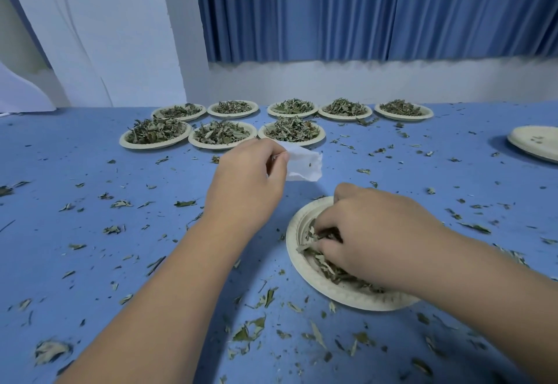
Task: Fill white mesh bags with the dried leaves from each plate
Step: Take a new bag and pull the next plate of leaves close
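My left hand (pixel 250 181) pinches a small white mesh bag (pixel 303 164) by its edge and holds it above the table, just beyond the near plate. A cream paper plate (pixel 297 266) sits in front of me on the right with dried green leaves (pixel 324 264) in it. My right hand (pixel 371 235) is down in that plate, its fingers curled round a clump of the leaves. The hand hides much of the plate's inside.
Several plates heaped with dried leaves (pixel 222 134) stand in two rows at the back of the blue table (pixel 90 202). A stack of bare plates (pixel 534 142) lies at the right edge. Loose leaf bits are scattered all over the tabletop.
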Motion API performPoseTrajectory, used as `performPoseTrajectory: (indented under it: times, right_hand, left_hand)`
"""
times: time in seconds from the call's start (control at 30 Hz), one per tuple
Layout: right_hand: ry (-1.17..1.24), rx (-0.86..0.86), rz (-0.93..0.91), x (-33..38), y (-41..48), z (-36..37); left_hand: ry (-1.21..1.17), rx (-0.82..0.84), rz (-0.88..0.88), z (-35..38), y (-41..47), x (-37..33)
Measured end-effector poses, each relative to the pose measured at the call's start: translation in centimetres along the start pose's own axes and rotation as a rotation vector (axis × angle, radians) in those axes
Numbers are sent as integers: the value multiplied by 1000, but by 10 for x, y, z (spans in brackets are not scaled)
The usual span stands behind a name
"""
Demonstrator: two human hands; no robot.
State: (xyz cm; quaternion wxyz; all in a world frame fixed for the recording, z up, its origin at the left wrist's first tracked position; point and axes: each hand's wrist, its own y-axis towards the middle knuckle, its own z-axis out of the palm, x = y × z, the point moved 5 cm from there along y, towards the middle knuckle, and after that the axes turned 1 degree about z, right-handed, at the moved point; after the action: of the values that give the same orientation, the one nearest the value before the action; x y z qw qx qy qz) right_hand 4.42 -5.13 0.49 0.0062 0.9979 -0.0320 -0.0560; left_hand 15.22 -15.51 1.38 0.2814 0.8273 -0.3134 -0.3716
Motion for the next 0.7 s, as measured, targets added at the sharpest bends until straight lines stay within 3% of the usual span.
performPoseTrajectory:
  times: [0.2, 0.7]
  right_hand:
    - [13, 124, -65, -9, -8, -6]
    - [-82, 75, -155, 3, -2, 2]
  left_hand:
    - [13, 12, 4, 0, 1, -1]
    - [15, 54, 9, 3, 0, 1]
